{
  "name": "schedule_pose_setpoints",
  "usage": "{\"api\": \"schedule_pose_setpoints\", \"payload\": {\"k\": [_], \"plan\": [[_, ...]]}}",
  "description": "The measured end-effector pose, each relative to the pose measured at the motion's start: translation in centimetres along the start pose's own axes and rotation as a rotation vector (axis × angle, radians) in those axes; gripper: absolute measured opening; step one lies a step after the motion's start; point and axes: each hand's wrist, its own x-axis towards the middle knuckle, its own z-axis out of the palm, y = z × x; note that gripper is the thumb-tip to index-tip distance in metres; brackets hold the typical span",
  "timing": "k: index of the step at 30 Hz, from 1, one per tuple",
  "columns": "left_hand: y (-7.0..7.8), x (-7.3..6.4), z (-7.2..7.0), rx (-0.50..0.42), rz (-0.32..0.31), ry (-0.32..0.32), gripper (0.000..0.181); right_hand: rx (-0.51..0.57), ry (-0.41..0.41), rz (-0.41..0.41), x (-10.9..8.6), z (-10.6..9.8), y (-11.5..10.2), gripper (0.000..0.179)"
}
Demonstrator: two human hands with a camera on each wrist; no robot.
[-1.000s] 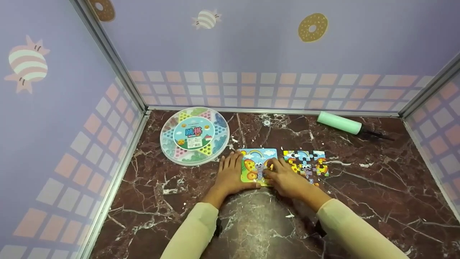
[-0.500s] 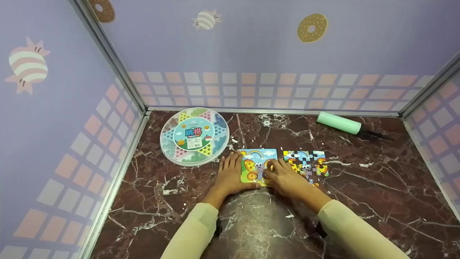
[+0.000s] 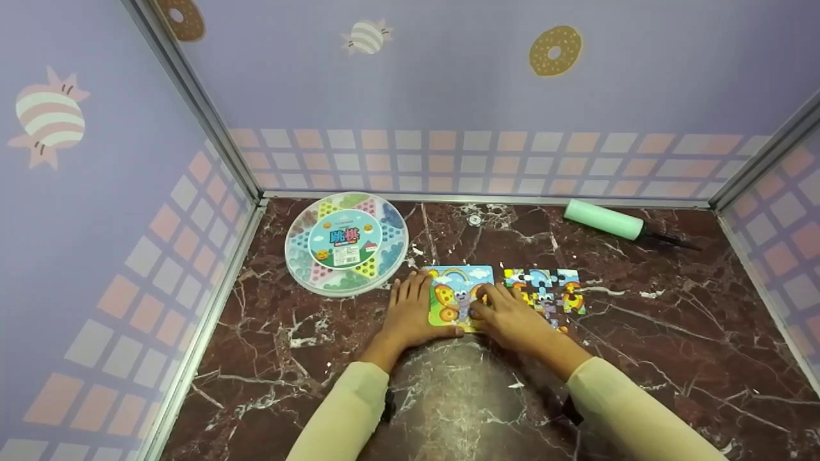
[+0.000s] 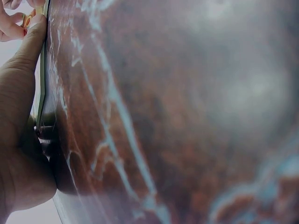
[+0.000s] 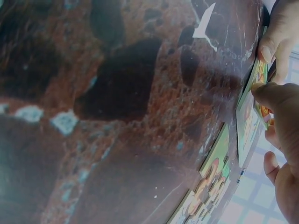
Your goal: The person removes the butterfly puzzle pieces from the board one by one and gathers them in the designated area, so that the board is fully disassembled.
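Observation:
A square butterfly puzzle board (image 3: 458,288) lies flat on the marble table. My left hand (image 3: 410,314) rests against its left side with fingers straight, and the thumb stretches along the near edge. In the left wrist view that thumb (image 4: 29,46) presses on the board's rim. Bent over the board's right part, my right hand (image 3: 512,317) pinches a small orange-and-yellow puzzle piece (image 5: 265,113) between thumb and fingers. In the head view the fingers hide that piece. Just right of the board lies a second, loosely joined group of puzzle pieces (image 3: 570,291), partly behind my right hand.
At the back left sits a round Chinese checkers box (image 3: 346,237). A mint-green hand pump (image 3: 603,219) with a black nozzle lies at the back right. A small round silvery thing (image 3: 474,219) is near the back wall (image 3: 448,96). Side walls bound the table (image 3: 307,410).

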Motion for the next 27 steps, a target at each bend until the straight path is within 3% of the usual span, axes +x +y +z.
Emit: {"api": "schedule_pose_setpoints", "payload": {"k": [9, 19, 27], "plan": [[-0.1, 0.0, 0.2, -0.008, 0.007, 0.008, 0.138, 0.015, 0.013, 0.005, -0.8, -0.2, 0.5, 0.031], [0.0, 0.0, 0.0, -0.008, -0.010, -0.017, 0.140, 0.023, 0.105, -0.026, -2.1, -0.4, 1.5, 0.030], [0.1, 0.0, 0.0, -0.016, -0.013, -0.026, 0.140, 0.077, 0.069, 0.025, -3.5, -1.0, 2.3, 0.032]]}}
